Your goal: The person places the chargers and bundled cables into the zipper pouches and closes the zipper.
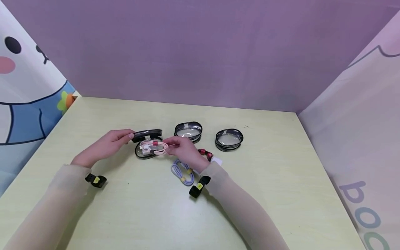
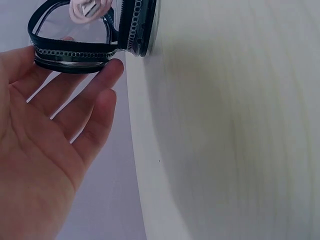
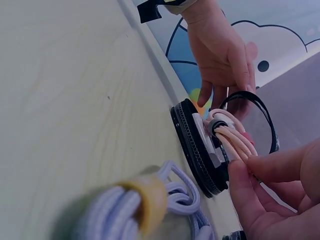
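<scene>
At the lid edge of a clear round zip case with black trim, my left hand pinches between thumb and fingers. The lid stands raised while the base sits on the table. My right hand pinches a coiled pink charging cable by one end, over the open case. A dark tie bands the bundle, and in the left wrist view its pale USB plug shows. Below my right hand lies a coiled lavender cable with yellow ties.
Two more clear round zip cases stand on the table, one behind my right hand and one farther right. Partly hidden by my right wrist are a red-and-black item and a white piece. A purple wall rises behind.
</scene>
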Action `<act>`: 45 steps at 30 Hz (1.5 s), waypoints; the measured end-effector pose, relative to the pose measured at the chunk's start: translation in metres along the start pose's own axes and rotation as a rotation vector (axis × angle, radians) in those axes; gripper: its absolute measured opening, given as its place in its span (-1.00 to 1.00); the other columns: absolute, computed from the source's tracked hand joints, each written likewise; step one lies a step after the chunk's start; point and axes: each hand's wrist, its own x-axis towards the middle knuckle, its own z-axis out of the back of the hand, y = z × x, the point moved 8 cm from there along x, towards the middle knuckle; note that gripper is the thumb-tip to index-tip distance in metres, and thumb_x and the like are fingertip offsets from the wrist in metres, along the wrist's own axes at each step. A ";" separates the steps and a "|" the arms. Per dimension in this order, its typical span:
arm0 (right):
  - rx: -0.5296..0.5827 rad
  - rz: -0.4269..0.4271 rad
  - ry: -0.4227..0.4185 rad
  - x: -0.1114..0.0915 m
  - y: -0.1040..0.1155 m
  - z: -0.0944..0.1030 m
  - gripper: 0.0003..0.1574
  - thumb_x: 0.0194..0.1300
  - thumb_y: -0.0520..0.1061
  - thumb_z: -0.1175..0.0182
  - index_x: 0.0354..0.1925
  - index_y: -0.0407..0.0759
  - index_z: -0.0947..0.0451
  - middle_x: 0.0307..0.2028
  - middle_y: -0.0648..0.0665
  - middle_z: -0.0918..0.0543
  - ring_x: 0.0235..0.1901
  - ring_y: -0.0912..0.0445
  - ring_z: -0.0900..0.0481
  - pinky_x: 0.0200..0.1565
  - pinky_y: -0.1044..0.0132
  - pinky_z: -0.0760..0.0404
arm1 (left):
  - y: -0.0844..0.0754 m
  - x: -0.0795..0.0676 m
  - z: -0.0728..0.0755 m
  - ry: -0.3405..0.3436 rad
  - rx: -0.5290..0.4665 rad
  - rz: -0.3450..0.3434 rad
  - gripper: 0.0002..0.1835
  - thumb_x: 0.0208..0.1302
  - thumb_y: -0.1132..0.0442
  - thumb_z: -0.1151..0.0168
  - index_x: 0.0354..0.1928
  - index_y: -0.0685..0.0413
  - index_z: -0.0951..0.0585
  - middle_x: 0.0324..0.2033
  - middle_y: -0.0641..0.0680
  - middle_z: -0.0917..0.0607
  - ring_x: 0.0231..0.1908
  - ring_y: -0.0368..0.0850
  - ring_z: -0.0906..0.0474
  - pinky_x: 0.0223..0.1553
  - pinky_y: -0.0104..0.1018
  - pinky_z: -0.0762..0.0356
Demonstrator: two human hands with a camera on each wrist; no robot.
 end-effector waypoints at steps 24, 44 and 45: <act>0.039 -0.018 -0.163 0.009 -0.004 0.000 -0.70 0.19 -0.28 -0.40 -0.06 -0.15 -0.72 -0.30 0.03 -0.71 -0.31 0.20 -0.64 -0.25 0.40 -0.63 | -0.004 -0.001 -0.004 -0.002 0.004 -0.013 -0.62 0.59 0.16 0.07 0.21 0.22 -0.57 -0.04 0.16 -0.66 -0.08 0.03 -0.50 -0.04 -0.10 -0.46; 0.042 -0.081 -0.191 0.011 -0.010 -0.002 -0.77 0.25 -0.18 -0.39 -0.09 -0.11 -0.73 -0.32 0.07 -0.71 -0.33 0.22 -0.65 -0.24 0.38 -0.61 | -0.009 -0.003 -0.007 0.005 -0.034 -0.105 -0.71 0.51 0.22 -0.10 0.17 0.01 -0.64 0.19 0.07 -0.62 0.16 -0.12 -0.47 -0.06 -0.32 -0.49; 0.044 -0.082 -0.192 0.011 -0.010 -0.002 -0.77 0.25 -0.18 -0.39 -0.09 -0.11 -0.73 -0.31 0.07 -0.71 -0.33 0.22 -0.65 -0.23 0.38 -0.61 | -0.009 -0.003 -0.007 0.002 -0.035 -0.114 -0.72 0.50 0.23 -0.11 0.14 -0.01 -0.65 0.19 0.06 -0.62 0.16 -0.14 -0.47 -0.07 -0.32 -0.50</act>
